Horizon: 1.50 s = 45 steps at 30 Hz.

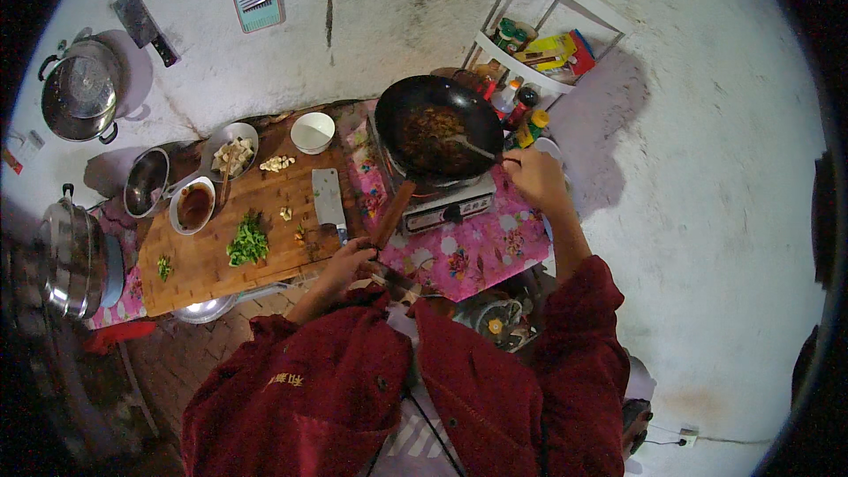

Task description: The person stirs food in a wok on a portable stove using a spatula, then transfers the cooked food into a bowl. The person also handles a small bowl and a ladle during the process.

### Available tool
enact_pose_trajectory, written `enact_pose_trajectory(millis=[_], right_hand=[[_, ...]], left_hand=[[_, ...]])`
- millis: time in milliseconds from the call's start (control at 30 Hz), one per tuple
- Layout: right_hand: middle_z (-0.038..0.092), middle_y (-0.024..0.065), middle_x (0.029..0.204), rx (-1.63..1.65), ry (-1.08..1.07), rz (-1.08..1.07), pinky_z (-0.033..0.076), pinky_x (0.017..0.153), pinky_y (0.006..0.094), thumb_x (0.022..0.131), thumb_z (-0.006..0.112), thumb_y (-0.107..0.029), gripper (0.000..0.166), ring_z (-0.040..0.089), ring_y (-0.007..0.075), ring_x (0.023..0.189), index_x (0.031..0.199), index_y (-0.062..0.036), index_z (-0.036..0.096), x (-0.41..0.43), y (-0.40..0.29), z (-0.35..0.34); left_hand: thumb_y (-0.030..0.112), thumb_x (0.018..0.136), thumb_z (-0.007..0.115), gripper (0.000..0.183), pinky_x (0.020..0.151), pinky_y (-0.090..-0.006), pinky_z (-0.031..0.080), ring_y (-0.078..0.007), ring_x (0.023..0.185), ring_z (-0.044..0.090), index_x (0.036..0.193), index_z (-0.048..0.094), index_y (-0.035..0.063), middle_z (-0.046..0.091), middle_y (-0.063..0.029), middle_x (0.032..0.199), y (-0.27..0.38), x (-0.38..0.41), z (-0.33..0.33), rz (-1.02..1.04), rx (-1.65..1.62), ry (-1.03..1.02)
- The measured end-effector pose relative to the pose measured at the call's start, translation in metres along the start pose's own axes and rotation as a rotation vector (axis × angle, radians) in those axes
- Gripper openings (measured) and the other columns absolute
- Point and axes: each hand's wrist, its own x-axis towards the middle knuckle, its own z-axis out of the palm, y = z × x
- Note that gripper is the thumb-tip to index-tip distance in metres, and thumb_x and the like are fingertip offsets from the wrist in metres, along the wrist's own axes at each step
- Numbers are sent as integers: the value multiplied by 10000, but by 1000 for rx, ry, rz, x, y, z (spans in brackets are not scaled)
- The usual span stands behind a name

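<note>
A black wok [397,106] sits on a portable gas stove [450,209], with brown chopped food [430,129] spread over its bottom. My left hand [348,265] grips the lower end of the wok's wooden handle [394,212]. In my right hand [536,172] is the handle of a metal spatula [474,147], its blade down in the food. Left of the stove, a cleaver [326,195] lies on a wooden cutting board [199,285]. Chopped greens [248,242], garlic pieces [277,163] and a white bowl [313,132] are also on the board.
A bowl of brown sauce [193,205], a bowl of pale cubes with chopsticks [232,152] and an empty metal bowl [147,182] stand at the board's left. Condiment bottles [527,112] and a corner shelf [530,66] flank the wok. A steamer pot [73,265] stands far left.
</note>
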Motion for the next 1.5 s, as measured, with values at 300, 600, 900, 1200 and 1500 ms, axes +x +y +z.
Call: enact_pose_trajectory(millis=[300, 600, 900, 1200, 1500], right_hand=[[647, 114, 895, -29, 7, 38, 477, 759, 449, 789, 525, -290, 229, 604, 342, 843, 871, -135, 671, 24, 27, 44], [640, 109, 798, -391, -180, -79, 482, 663, 425, 734, 561, -273, 181, 604, 332, 750, 793, -160, 689, 21, 18, -41], [642, 103, 779, -240, -104, -113, 486, 676, 406, 745, 577, -281, 191, 614, 312, 767, 816, -146, 691, 38, 19, -33], [641, 112, 878, -145, 44, -97, 493, 705, 440, 794, 532, -259, 202, 614, 343, 799, 831, -120, 675, 58, 17, 46], [636, 108, 926, -179, -16, -46, 480, 755, 440, 810, 522, -251, 202, 601, 333, 855, 872, -126, 668, 65, 19, 23]], left_hand=[[213, 877, 561, 459, 730, -336, 479, -189, 843, 557, 1280, 387, 77, 538, -95, 1022, -8, -3, -8, 41, 22, 14], [214, 857, 556, 433, 726, -271, 443, -135, 782, 570, 1243, 416, 76, 584, -50, 956, -6, -21, -13, 40, 2, 50], [198, 866, 563, 429, 735, -289, 452, -149, 782, 554, 1250, 417, 73, 579, -65, 976, -10, -13, -13, 2, -12, 85], [216, 872, 560, 426, 755, -306, 447, -152, 799, 561, 1250, 413, 84, 563, -68, 1022, -7, -12, -9, 5, -26, 75], [217, 881, 543, 387, 755, -304, 449, -157, 809, 561, 1230, 433, 91, 559, -72, 1014, -7, -10, -11, 7, -23, 82]])
